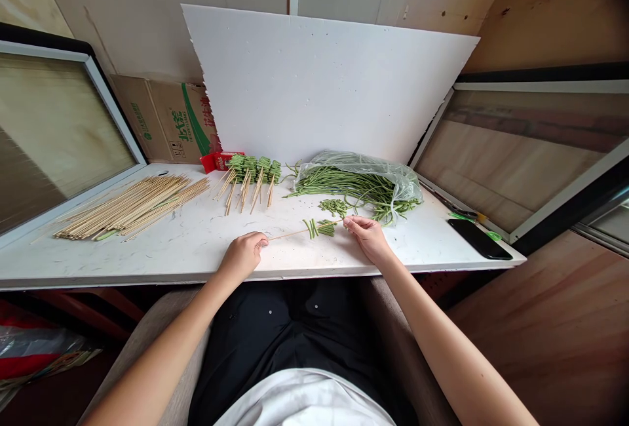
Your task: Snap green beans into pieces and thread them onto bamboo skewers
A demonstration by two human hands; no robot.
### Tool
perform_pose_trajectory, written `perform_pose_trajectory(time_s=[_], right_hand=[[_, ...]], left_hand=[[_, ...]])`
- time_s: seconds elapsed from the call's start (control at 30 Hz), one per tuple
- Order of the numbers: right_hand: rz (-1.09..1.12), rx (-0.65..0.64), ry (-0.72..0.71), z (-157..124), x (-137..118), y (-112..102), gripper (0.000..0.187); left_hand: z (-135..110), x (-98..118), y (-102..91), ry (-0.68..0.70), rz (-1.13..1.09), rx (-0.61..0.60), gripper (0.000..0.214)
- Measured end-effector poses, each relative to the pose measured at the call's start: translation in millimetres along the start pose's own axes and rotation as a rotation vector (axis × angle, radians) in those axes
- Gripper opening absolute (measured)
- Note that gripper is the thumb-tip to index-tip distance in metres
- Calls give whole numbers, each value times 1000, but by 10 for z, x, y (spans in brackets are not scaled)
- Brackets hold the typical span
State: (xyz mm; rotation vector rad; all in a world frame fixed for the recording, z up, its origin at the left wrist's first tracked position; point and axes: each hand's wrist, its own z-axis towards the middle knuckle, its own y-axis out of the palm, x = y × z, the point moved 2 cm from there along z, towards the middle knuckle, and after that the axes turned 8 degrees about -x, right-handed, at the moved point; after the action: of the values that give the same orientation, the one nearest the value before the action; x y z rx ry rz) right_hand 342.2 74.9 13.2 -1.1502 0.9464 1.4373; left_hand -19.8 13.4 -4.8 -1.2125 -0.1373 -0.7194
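Between my two hands a thin bamboo skewer point(289, 234) runs at a slight slant above the white tabletop. My left hand point(244, 255) is closed on its left end. Fingers and thumb of my right hand point(366, 236) pinch near the other end; whether a piece of bean is also between them is too small to tell. A few short green bean pieces point(310, 228) sit crosswise on the skewer. Just right of them, a small stack of cut beans point(326, 228) lies under the skewer, and a second pile of cut beans point(333, 207) lies farther back.
Loose skewers point(132, 206) spread over the left of the table point(196, 255). Several finished bean skewers point(255, 170) are stacked at the back. Long beans point(344, 180) lie in a clear plastic bag point(405, 183). A phone point(479, 238) and scissors point(455, 208) are at right. A white board point(324, 85) stands behind.
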Motion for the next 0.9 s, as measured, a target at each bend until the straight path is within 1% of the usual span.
perform_pose_trajectory(time_s=[0.2,0.33,0.4,0.63,0.77,0.9], right_hand=[[-2,8,0,-5,-26,15,35],[2,11,24,-6,-62,54,36],[10,4,33,-19,-85,121,36],[1,-43,71,-98,-134,456,36],[-50,-67,63,-129,-151,548,37],[-74,-103,78,-153,-204,604,40]], left_hand=[[-11,24,-9,9,15,33,27],[-23,35,-12,16,25,65,31],[-26,41,-9,36,26,71,34],[-25,37,13,85,1,78,38],[-24,39,21,121,-34,57,39],[-22,57,13,124,-59,48,39]])
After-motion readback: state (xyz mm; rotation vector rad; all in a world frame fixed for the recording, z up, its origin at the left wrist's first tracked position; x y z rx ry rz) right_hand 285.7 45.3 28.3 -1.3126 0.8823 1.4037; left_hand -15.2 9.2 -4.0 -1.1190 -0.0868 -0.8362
